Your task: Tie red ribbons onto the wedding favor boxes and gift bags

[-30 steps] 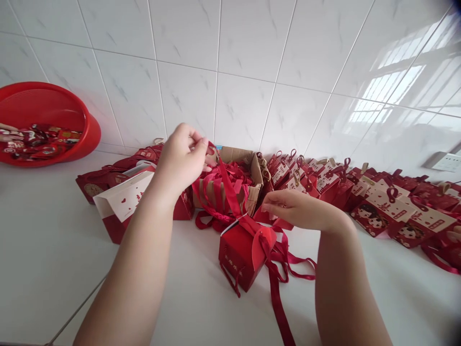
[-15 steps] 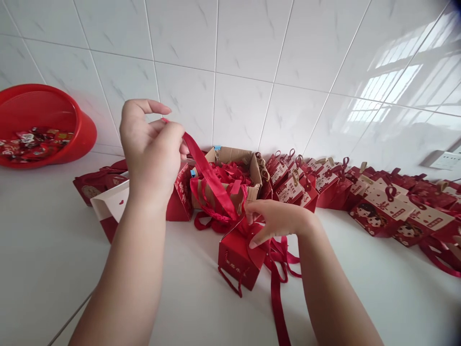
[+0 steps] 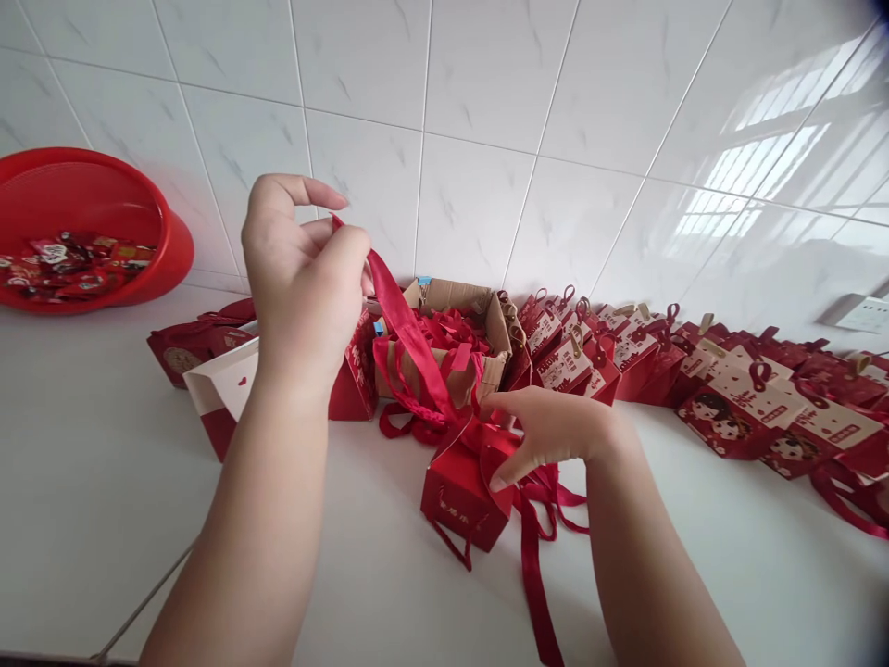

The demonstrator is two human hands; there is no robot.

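A small red gift box (image 3: 464, 491) stands on the white surface in front of me. A red ribbon (image 3: 409, 333) runs taut from its top up to my left hand (image 3: 302, 278), which is raised and pinches the ribbon's end. My right hand (image 3: 548, 428) rests on the box's top, its fingers pressing the flaps where the ribbon comes out. More ribbon tails (image 3: 534, 574) hang loose from the box toward me.
Behind the box is an open cardboard carton (image 3: 486, 320) full of red ribbons. A row of finished red gift boxes (image 3: 729, 389) lines the tiled wall to the right. Flat unfolded boxes (image 3: 219, 384) lie left. A red basin (image 3: 156, 236) with wrapped sweets stands far left.
My left hand rose up and to the left, drawing the ribbon taut. My right hand moved left onto the box's top.
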